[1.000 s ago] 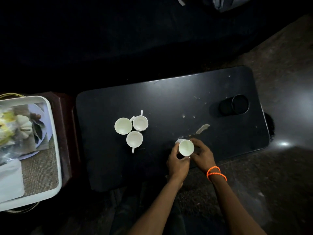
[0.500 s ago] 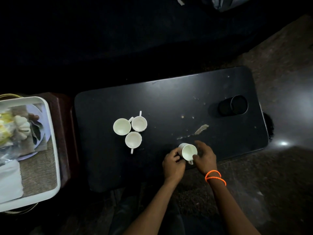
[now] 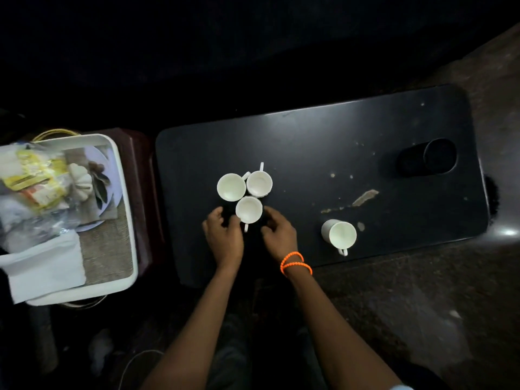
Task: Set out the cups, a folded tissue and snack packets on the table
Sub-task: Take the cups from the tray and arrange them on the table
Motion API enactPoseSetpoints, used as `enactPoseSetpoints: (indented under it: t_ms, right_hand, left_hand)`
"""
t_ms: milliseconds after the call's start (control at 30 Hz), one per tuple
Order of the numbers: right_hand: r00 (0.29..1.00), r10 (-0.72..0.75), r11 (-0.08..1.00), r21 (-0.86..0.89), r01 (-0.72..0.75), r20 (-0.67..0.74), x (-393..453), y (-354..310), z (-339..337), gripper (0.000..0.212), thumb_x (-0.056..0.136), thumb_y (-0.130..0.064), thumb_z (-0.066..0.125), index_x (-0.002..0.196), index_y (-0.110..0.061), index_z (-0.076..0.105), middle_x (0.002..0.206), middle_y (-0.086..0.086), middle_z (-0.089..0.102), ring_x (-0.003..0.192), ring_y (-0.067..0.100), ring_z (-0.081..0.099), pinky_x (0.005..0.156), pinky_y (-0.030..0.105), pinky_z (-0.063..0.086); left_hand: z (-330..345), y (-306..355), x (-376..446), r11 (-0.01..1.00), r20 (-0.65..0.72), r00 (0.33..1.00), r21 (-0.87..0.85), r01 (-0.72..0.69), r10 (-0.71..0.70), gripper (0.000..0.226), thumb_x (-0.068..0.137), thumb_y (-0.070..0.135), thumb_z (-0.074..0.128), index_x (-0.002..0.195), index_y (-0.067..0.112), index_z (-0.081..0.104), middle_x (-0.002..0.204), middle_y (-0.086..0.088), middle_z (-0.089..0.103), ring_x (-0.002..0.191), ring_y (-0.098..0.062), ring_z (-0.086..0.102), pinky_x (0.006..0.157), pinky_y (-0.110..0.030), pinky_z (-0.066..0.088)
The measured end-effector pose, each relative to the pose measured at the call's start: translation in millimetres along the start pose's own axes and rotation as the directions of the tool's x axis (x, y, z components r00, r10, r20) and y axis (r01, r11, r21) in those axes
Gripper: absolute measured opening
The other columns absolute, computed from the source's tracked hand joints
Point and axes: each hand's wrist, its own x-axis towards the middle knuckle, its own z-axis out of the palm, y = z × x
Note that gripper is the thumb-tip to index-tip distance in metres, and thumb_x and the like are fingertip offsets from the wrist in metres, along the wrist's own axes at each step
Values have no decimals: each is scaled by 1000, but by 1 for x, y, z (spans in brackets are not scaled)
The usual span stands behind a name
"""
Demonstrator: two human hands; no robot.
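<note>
A dim home sitting area is showing here: a low black rectangular table with rounded corners [image 3: 323, 142], scuffed and speckled, is standing on a mottled stone floor [image 3: 422, 305]. Small white ceramic teacups [image 3: 249, 209] are sitting on it, and beside it a white plastic serving tray [image 3: 128, 220] is carrying yellow snack packets [image 3: 36, 178] and a folded white tissue [image 3: 45, 268].

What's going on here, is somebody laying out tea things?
A person is setting white cups on a dark table. One cup stands alone near the front edge. Both hands, left and right, now flank the nearest cup of a cluster of three, seemingly about to take it. Tissue and snack packets wait in the tray.
</note>
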Motion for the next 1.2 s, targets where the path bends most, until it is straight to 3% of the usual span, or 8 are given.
enactPoseSetpoints:
  t_ms: [133, 267, 333, 467, 567, 800, 1067, 1200]
  right_hand:
    - [998, 55, 992, 117, -53, -10, -1, -2, 19, 62, 81, 2, 55, 137, -24, 62, 125, -7, 70, 109, 3, 62, 81, -7, 38]
    - [996, 86, 986, 145, -85, -6, -7, 0, 19, 60, 80, -10, 62, 134, -35, 62, 127, -14, 70, 119, 7, 64, 101, 22, 51]
    - [995, 99, 986, 137, -95, -18, -15, 7, 12, 61, 79, -11, 65, 134, -37, 61, 127, -16, 69, 121, 5, 63, 105, 26, 50]
    - [994, 78, 993, 91, -71, -74, -36, 28, -13, 60, 81, -8, 65, 135, -34, 61, 131, -18, 67, 124, -1, 60, 108, 25, 47]
    - [990, 98, 993, 76, -90, -102, -46, 45, -27, 57, 84, -4, 64, 136, -27, 63, 134, -11, 67, 126, 3, 59, 110, 26, 46]
    - [983, 151, 988, 41, -148, -108, -52, 71, -43, 58, 83, -2, 65, 136, -25, 63, 128, -12, 68, 101, -19, 57, 82, -11, 34]
    - [983, 138, 990, 39, -135, -117, -46, 72, -41, 57, 83, 1, 65, 137, -20, 62, 135, -6, 66, 119, 1, 58, 87, -10, 34]
    - [986, 141, 989, 51, -137, -91, -48, 71, -43, 58, 83, 0, 66, 137, -21, 62, 137, -5, 65, 126, 6, 58, 102, 12, 41]
  left_hand:
    - [2, 5, 7, 1000, 254, 967, -5, 6, -5, 26, 80, 34, 56, 96, 49, 70, 112, 6, 75, 113, -23, 67, 103, -49, 51]
    - [1, 5, -3, 998, 236, 972, 56, -21, 7, 27, 80, 42, 49, 86, 60, 68, 87, 29, 73, 90, 1, 66, 98, -45, 53]
    - [2, 3, -17, 998, 236, 972, 53, -24, 11, 28, 80, 42, 48, 90, 59, 69, 80, 33, 71, 84, 1, 66, 95, -42, 55]
    - [6, -11, -54, 997, 258, 966, 70, -30, 11, 46, 82, 39, 49, 123, 53, 65, 102, 8, 80, 100, -17, 72, 95, -38, 54]
    - [14, -23, -74, 995, 282, 959, 103, 13, -41, 51, 81, 40, 49, 127, 43, 70, 103, 1, 81, 100, -21, 71, 91, -33, 52]
    - [30, -32, -93, 984, 316, 943, 172, 51, -104, 57, 79, 40, 46, 130, 36, 71, 104, -3, 80, 102, -26, 70, 96, -36, 53]
    - [34, -37, -92, 986, 278, 956, 157, 50, -92, 55, 81, 34, 50, 132, 36, 70, 103, 3, 81, 102, -20, 71, 92, -29, 51]
    - [33, -41, -93, 986, 266, 961, 160, 36, -79, 48, 86, 29, 55, 132, 34, 70, 111, 2, 80, 108, -18, 71, 92, -25, 49]
